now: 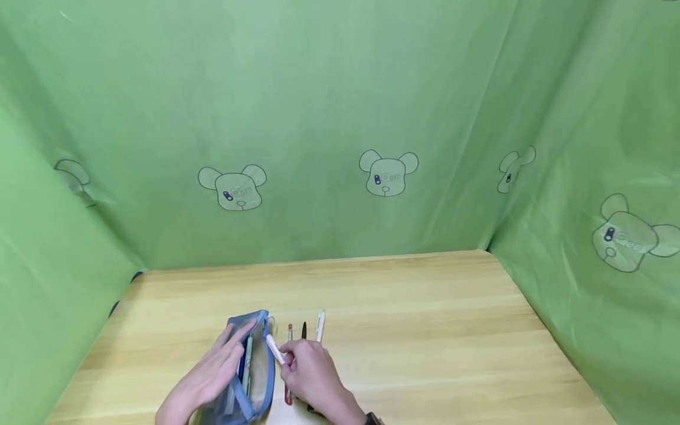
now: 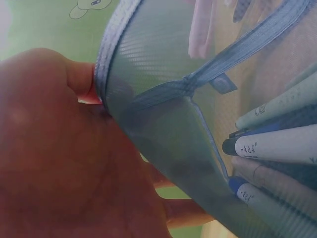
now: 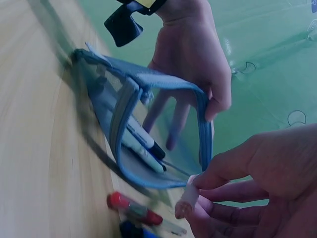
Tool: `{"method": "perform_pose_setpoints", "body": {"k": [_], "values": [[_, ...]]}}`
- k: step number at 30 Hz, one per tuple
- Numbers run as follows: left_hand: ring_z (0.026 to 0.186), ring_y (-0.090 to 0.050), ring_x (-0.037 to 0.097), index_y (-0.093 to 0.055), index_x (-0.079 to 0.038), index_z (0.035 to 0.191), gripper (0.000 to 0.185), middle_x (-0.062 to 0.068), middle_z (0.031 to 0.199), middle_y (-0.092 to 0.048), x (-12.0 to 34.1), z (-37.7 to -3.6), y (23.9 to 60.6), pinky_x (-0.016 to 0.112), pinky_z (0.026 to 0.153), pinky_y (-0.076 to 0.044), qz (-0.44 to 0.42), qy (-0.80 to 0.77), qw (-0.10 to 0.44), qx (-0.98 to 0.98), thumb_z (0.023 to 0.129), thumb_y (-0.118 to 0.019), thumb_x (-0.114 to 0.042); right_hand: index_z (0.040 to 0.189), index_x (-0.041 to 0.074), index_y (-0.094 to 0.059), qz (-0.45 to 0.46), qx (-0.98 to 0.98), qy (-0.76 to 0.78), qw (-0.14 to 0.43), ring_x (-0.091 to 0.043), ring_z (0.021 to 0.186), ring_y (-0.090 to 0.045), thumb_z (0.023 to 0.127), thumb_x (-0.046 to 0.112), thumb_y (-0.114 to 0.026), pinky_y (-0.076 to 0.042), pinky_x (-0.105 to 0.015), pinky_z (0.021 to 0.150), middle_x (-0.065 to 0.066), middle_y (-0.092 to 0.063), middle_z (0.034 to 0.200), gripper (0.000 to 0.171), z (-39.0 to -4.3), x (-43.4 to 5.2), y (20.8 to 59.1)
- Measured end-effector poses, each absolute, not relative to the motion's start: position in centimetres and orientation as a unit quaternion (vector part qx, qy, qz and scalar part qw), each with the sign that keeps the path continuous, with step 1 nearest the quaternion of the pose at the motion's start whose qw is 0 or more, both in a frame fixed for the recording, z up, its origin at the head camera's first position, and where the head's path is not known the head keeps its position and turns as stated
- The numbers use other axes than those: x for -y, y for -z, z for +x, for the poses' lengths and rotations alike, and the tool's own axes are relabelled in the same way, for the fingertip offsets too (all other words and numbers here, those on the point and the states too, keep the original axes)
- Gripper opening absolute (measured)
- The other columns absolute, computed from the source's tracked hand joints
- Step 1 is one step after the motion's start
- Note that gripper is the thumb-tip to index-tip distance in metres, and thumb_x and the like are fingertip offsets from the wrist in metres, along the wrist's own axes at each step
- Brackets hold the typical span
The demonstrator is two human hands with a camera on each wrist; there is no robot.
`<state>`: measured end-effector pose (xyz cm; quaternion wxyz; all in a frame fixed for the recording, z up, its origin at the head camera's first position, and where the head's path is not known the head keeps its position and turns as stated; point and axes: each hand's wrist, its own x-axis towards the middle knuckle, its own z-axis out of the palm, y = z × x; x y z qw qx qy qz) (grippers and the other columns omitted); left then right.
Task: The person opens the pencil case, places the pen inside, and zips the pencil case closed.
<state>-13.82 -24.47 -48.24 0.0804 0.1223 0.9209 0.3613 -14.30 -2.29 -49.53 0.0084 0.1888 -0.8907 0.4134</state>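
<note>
A blue mesh pencil case (image 1: 254,378) lies open on the wooden table (image 1: 425,330). My left hand (image 1: 225,354) holds its rim open, thumb on the edge and fingers behind the mesh (image 3: 148,124). Several pens (image 2: 277,148) lie inside the pencil case (image 2: 163,114). My right hand (image 1: 288,358) pinches a white pen (image 1: 274,349) at the mouth of the case; the white pen's tip (image 3: 186,201) sits just outside the rim. A red pen (image 1: 289,332), a black pen (image 1: 304,329) and another white pen (image 1: 320,326) lie on the table beside the case.
Green cloth walls printed with bear heads (image 1: 388,172) close the table in at the back and both sides. Bare wood stretches to the right and behind the pens. A wristwatch (image 1: 373,419) is on my right wrist.
</note>
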Motion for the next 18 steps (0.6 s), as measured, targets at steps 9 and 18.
{"method": "perform_pose_setpoints", "body": {"k": [9,18], "values": [[0.150,-0.012,0.054,-0.030,-0.013,0.163,0.054,0.037,0.162,-0.016,24.4,-14.0,48.1,0.077,0.109,-0.028,0.111,-0.360,0.099,-0.921,0.112,-0.021,-0.028,0.106,-0.001,-0.078,0.180,0.882,-0.435,-0.008,0.004,0.056,-0.049,0.080,-0.006,-0.075,-0.046,-0.013,0.049,0.013,-0.059,0.067,0.026,-14.6,5.0,49.3],[0.151,-0.013,0.052,-0.029,-0.014,0.163,0.055,0.036,0.163,-0.015,24.3,-13.9,48.1,0.076,0.111,-0.027,0.105,-0.358,0.097,-0.923,0.111,-0.022,-0.029,0.106,0.000,-0.078,0.152,0.880,-0.449,-0.022,0.003,0.055,-0.051,0.080,-0.004,-0.076,-0.047,-0.012,0.049,0.011,-0.060,0.068,0.026,-15.0,7.0,49.6]]}}
